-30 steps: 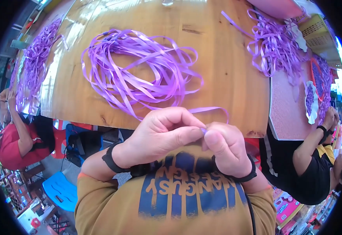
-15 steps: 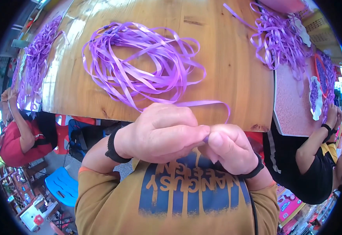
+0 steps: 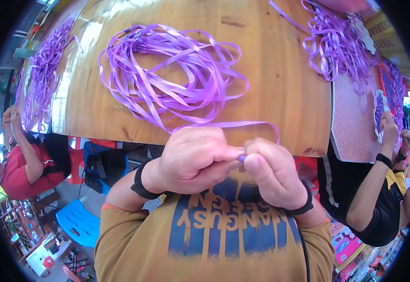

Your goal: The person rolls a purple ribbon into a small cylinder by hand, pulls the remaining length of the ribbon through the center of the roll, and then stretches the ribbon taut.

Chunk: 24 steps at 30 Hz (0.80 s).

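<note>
Both hands, left hand point(image 3: 193, 157) and right hand point(image 3: 273, 174), are pinching 1 end of the thin purple plastic ribbon point(image 3: 172, 77) at 6 o'clock, its loose coil lying on the wooden desk point(image 3: 280, 80) at 12 o'clock, feeding slack freely.

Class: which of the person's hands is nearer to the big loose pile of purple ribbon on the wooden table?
Left. The left hand sits just below the purple ribbon pile; the right hand is further right and lower.

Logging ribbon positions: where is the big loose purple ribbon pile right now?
In the head view the ribbon pile lies on the wooden table, left of centre, beyond the left hand and right hand, which pinch one strand from it.
</note>
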Motion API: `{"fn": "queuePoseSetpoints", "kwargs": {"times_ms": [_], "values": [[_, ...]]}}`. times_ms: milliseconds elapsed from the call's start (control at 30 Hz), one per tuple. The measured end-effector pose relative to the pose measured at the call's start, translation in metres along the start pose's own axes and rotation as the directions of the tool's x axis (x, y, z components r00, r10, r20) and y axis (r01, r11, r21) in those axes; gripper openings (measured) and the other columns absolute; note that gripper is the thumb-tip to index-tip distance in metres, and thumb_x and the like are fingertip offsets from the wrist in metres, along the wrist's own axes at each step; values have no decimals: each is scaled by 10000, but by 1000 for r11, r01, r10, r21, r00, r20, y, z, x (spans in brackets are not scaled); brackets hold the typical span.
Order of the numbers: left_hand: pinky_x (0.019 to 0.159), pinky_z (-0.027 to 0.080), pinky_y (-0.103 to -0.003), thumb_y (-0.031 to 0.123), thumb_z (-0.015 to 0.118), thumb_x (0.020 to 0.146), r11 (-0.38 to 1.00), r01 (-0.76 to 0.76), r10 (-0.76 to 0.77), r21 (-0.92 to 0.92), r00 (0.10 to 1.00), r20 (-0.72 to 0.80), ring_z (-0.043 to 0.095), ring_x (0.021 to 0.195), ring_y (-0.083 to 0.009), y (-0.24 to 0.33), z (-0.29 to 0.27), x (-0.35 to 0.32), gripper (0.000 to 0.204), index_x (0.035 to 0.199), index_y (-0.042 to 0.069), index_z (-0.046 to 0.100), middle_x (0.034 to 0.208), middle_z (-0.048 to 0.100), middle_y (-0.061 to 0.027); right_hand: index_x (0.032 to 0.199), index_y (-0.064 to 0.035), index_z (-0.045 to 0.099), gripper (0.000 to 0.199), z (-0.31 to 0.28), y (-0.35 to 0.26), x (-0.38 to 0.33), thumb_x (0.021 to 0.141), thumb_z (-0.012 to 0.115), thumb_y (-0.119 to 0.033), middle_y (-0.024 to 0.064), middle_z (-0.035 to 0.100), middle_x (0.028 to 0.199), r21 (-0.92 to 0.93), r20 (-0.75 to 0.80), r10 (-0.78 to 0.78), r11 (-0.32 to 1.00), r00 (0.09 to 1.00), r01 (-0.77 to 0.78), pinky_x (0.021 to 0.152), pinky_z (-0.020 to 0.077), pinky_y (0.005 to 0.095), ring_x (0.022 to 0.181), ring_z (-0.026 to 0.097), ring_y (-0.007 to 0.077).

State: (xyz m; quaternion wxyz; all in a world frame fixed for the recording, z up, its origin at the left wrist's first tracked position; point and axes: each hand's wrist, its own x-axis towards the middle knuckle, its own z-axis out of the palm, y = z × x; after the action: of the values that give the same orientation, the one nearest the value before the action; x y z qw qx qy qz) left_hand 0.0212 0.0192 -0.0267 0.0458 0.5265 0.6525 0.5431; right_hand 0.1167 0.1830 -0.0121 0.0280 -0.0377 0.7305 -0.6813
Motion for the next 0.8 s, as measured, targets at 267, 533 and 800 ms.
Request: {"fn": "queuePoseSetpoints", "kwargs": {"times_ms": [267, 533, 800], "values": [[403, 339, -310, -9, 694, 684, 985, -165, 162, 48, 985, 67, 471, 453, -195, -2, -11, 2, 250, 912, 39, 604, 574, 488, -32, 732, -30, 498, 290, -3, -5, 1, 947, 449, -219, 63, 468, 647, -21, 138, -8, 1000, 990, 11, 534, 384, 284, 558, 463, 191], [445, 392, -299, 16, 687, 730, 983, -131, 134, -131, 991, 15, 517, 501, -203, -5, -4, 9, 235, 948, 33, 601, 618, 536, -50, 756, -11, 514, 367, 4, -9, 1, 970, 391, -282, 20, 498, 680, 470, 83, 133, 869, 988, -157, 568, 384, 242, 611, 446, 91], [474, 397, -293, 22, 683, 732, 996, -47, 40, -70, 995, -90, 519, 509, -200, 1, 7, 2, 205, 929, 26, 627, 609, 539, -52, 731, -17, 500, 311, 3, 2, 5, 954, 412, -215, 53, 469, 608, 55, -55, -186, 980, 981, 189, 499, 356, 293, 519, 447, 182]]}}
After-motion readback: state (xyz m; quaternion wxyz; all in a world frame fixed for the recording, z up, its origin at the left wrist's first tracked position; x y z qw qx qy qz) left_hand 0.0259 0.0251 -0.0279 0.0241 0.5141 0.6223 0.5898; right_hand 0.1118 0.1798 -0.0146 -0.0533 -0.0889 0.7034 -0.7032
